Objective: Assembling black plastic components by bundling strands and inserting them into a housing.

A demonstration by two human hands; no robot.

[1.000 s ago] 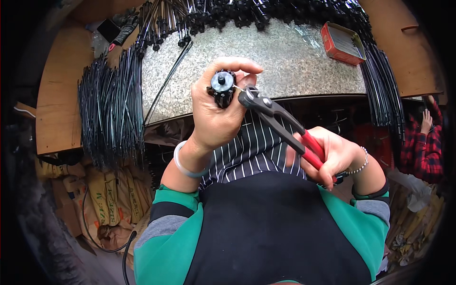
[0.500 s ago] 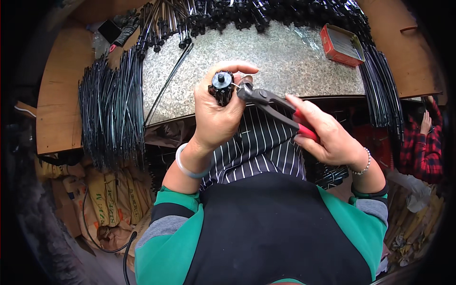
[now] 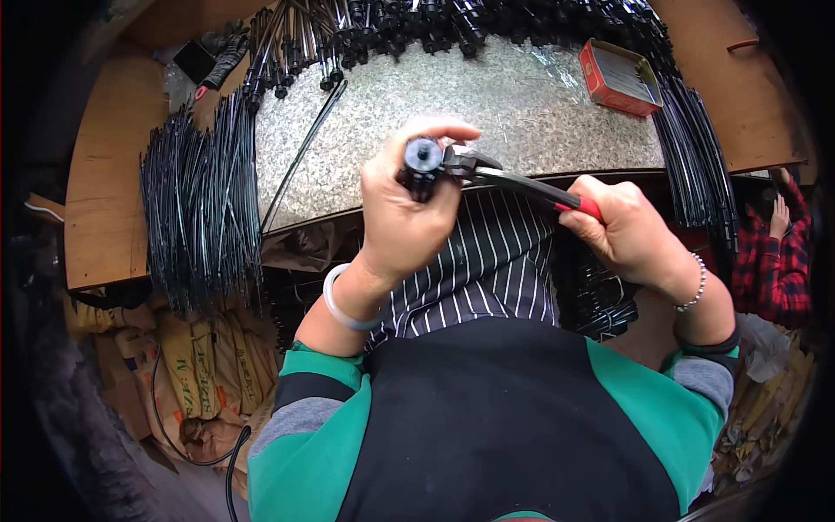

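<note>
My left hand (image 3: 400,213) is wrapped round what looks like a black umbrella frame (image 3: 422,158), seen end-on, with a grey round cap and a dark centre pin. Its index finger stretches past the frame toward the right. In my right hand (image 3: 622,226) are end-cutting pincers (image 3: 517,183) with red grips, the hand closed round the handles. The dark jaws reach the right side of the frame, close beside my left fingers. Whether they grip anything there is hidden.
A speckled worktop (image 3: 348,165) lies under both hands. Thin black ribs (image 3: 204,204) hang over its left side, and more ribs (image 3: 696,165) over the right. Black frames with shafts (image 3: 409,26) pile along the back. A red box (image 3: 619,78) holds thin wires. Another person's checked sleeve (image 3: 770,270) shows at right.
My right hand has moved right and turned the pincers, whose handles now look closer together. The frame in my left hand has shifted slightly right and down.
</note>
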